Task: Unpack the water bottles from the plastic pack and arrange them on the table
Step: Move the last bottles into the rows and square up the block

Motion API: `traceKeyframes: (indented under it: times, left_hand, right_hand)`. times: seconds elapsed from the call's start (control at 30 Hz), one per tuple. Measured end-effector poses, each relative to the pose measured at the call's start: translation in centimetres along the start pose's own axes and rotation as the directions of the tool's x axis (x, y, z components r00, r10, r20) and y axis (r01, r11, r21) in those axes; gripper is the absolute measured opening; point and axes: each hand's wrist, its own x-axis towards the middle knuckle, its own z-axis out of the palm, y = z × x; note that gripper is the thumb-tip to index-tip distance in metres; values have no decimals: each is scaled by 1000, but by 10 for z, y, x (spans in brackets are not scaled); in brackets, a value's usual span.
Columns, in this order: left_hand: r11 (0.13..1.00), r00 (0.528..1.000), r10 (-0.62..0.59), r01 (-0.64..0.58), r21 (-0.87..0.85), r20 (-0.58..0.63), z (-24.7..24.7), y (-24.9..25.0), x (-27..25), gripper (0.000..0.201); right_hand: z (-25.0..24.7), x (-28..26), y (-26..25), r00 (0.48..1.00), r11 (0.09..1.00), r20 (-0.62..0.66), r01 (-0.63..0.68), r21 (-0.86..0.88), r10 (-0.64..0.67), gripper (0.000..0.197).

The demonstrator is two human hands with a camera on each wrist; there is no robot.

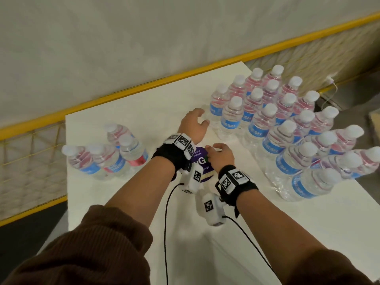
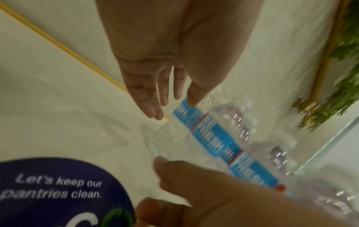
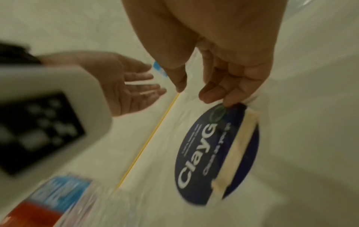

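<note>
Both hands, left hand (image 1: pixel 194 125) and right hand (image 1: pixel 223 155), loose-fingered, holding nothing, over white table (image 1: pixel 131 112) gap between clear plastic blue-labelled bottle clusters (image 1: pixel 273 128).

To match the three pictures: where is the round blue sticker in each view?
Head: blue sticker at centre, partly hidden between the wrists.
Left wrist: bottom-left corner.
Right wrist: lower right of centre.
Shared landmark: the left hand, open in all views.

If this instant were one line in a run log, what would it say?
left hand: open, reaching toward big bottle group | right hand: open, over round purple sticker | small bottle group: standing left | table
</note>
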Motion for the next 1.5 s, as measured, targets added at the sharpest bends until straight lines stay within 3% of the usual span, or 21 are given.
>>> traceKeyframes:
  times: [0.1,0.2,0.3,0.37,0.47,0.53,0.6,0.87,1.0,1.27,1.5]
  left_hand:
    - [995,985,39,-54,-87,-165,-47,5,-30,30]
    - [985,929,88,-134,-105,-359,-94,-6,-63,26]
    - [989,829,150,-123,86,-539,-131,-32,-97,26]
    - [976,816,146,-25,218,-559,-149,-49,-116,28]
    - [930,917,10,139,341,-400,-168,-72,-132,37]
    - [913,964,-57,156,377,-260,-175,-79,-138,43]
    - [920,983,-48,113,376,-179,-180,-81,-143,45]
    - [931,987,-60,110,347,-152,-180,-82,-162,37]
    - [905,998,-26,49,422,-60,-169,-75,-178,39]
    - [936,992,81,-109,335,95,-116,-34,-225,29]
    - [931,964,133,-201,306,228,-66,3,-221,44]
  right_hand:
    - [22,-28,-15,988,989,82,134,-58,-129,29]
    - [44,-65,-36,956,966,158,256,-29,-249,29]
    - [71,-98,-53,907,935,261,353,-41,-331,40]
    - [86,-118,-66,857,904,355,422,-69,-374,56]
    - [99,-142,-80,777,842,497,517,-154,-387,54]
    - [102,-151,-82,784,811,493,536,-234,-376,48]
    - [101,-155,-76,818,800,430,526,-288,-382,49]
    - [80,-184,-49,835,806,354,524,-275,-421,37]
    - [62,-199,-35,850,802,383,493,-338,-361,41]
    - [-10,-229,11,901,839,289,414,-354,-323,46]
    - [-73,-217,28,933,846,160,360,-394,-323,42]
